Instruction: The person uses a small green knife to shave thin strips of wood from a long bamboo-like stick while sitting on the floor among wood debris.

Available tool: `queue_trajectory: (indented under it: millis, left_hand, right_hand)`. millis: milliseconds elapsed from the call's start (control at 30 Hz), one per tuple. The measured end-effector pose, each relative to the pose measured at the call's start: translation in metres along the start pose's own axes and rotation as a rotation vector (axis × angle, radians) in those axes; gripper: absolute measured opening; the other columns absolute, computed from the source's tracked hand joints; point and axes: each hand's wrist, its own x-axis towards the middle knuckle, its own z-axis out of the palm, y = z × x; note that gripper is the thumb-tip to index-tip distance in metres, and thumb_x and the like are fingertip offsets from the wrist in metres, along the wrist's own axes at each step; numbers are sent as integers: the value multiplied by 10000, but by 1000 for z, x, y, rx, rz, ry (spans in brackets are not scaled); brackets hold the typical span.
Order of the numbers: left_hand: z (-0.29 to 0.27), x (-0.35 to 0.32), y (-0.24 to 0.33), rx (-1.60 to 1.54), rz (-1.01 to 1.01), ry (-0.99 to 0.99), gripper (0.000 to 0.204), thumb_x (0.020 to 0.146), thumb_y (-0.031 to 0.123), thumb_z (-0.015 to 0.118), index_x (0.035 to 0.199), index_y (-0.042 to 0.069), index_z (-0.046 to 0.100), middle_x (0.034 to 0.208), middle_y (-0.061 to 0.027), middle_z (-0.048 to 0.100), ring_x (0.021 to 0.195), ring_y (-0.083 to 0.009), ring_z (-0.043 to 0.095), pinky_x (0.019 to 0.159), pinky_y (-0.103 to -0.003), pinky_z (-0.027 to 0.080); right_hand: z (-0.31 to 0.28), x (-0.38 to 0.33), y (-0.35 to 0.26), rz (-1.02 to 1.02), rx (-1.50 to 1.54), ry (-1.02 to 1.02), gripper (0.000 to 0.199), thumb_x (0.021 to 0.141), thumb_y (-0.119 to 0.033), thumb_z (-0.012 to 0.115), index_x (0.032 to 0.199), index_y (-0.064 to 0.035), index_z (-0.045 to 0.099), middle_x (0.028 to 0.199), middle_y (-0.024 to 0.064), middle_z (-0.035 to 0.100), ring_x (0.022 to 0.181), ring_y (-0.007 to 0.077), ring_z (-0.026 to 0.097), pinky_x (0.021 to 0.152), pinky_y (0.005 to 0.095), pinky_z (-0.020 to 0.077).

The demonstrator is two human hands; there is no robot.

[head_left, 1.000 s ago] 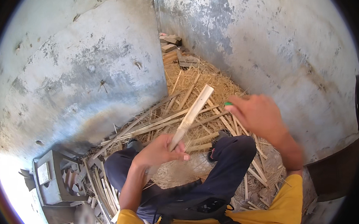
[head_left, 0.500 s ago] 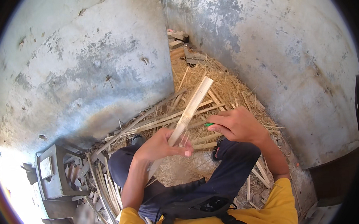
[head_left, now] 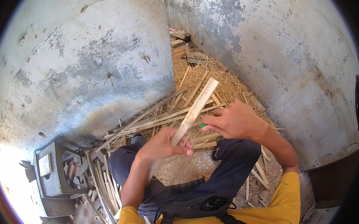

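- Strip of pale, split bamboo, flat and narrow with a node partway along, is held in front of the person's knees, its long axis running from low on the left to high on the right, away from the body.
- From where I stand, the left hand is the nearer one: its fingers and thumb are closed about the strip's lower part, and the upper end points free.
- The right hand is at the strip's right side, its fingers curled in and pinching a small green object, most of which the fist covers.
- That green piece sits just beside the strip's right edge, near the middle, with a slight gap between; seen from these right fingertips, the strip lies to the left, its free end farther forward.
- Beyond the strip is a loose heap of straw-coloured shavings, with long pale sticks lying across it.
- Over on the left stands a grey, box-shaped frame; broken pieces show through its open side, perhaps inside, perhaps behind.
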Motion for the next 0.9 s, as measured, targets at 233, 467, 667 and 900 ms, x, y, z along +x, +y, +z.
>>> queue_trajectory:
  millis: [233,467,667,900]
  left_hand:
    - [2,-1,2,-45,13,3,139,834,61,850,921,9,756,853,-31,744,824,-95,675,773,-277,524]
    - [-4,-9,7,39,66,-62,182,819,112,884,918,34,753,821,-4,717,786,-84,639,732,-271,493]
    - [-13,-12,-1,-85,3,139,265,795,110,915,980,41,738,873,8,715,798,-69,635,732,-249,499]
    - [-16,-10,-12,201,209,313,552,841,301,889,1268,38,658,898,1,704,794,-79,655,737,-249,519]
  right_hand:
    - [-12,3,-12,24,-146,-117,361,1041,-457,541,961,-119,643,649,96,670,575,300,710,512,425,546]
    - [16,-8,0,126,-363,-342,333,1011,-440,594,991,-137,733,685,86,697,630,295,723,563,420,556]
    - [-21,-3,22,358,-235,-199,349,1025,-432,590,976,-121,740,666,115,667,687,347,704,608,477,537]
    - [-8,-24,31,628,135,124,388,1055,-419,535,1033,-66,696,713,193,636,734,398,668,695,514,503]
